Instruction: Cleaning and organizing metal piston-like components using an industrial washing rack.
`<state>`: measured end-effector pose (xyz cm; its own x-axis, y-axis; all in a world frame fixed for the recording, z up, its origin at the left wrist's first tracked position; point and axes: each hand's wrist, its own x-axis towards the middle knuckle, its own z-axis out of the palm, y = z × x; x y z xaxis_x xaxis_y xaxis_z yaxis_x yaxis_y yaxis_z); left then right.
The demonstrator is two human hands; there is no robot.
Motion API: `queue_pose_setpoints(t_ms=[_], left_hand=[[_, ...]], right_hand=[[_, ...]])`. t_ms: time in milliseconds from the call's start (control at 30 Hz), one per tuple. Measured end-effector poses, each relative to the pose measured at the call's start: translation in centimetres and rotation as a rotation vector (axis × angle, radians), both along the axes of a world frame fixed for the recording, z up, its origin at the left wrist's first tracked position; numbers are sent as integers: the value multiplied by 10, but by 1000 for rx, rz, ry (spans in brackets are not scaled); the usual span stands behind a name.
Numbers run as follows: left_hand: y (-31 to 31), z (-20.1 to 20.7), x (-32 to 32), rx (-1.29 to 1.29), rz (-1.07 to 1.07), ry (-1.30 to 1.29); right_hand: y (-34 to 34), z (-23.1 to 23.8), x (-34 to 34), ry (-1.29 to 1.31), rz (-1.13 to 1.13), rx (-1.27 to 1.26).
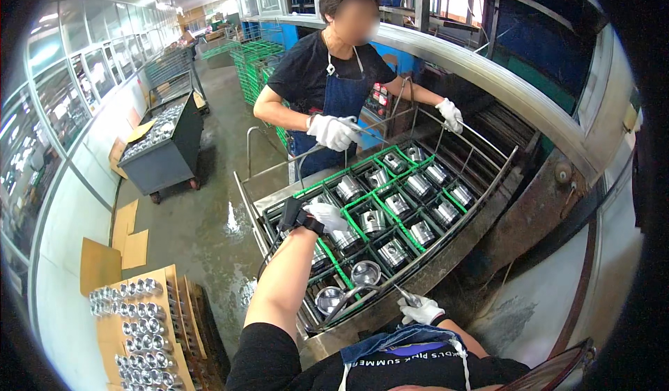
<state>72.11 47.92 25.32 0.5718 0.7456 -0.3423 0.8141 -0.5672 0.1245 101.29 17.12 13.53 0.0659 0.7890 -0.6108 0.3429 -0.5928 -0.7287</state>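
Observation:
A wire basket with green dividers (376, 194) holds rows of shiny metal pistons (373, 220) in its square cells. Over the left side of the basket reaches my white-gloved left hand (326, 217), right at the pistons there; its fingers are partly hidden, and I cannot tell if they grip one. My right hand (421, 312), gloved too, is closed around a slim metal-tipped tool (403, 293) at the basket's near edge. Two pistons (366, 273) close to me lie with their hollow ends up.
Across the basket a co-worker in a blue apron (352, 88) holds a thin metal rod (373, 134). Metal rails (481, 203) surround the basket. More pistons stand on cardboard (150, 321) at lower left. A grey wheeled bin (164, 157) stands on the wet floor (226, 189).

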Motion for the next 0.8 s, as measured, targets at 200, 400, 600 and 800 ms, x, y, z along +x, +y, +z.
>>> queue_pose_setpoints(t_ms=[200, 400, 600, 800], left_hand=[[-1, -6, -2, 65, -60, -102], [-13, 15, 5, 63, 18, -42], [-7, 11, 5, 112, -95, -113], [5, -18, -19, 156, -125, -65]], right_hand=[[-2, -11, 6, -14, -2, 16], [0, 2, 4, -76, 36, 8], [2, -6, 11, -119, 68, -14], [5, 19, -5, -4, 54, -14]])
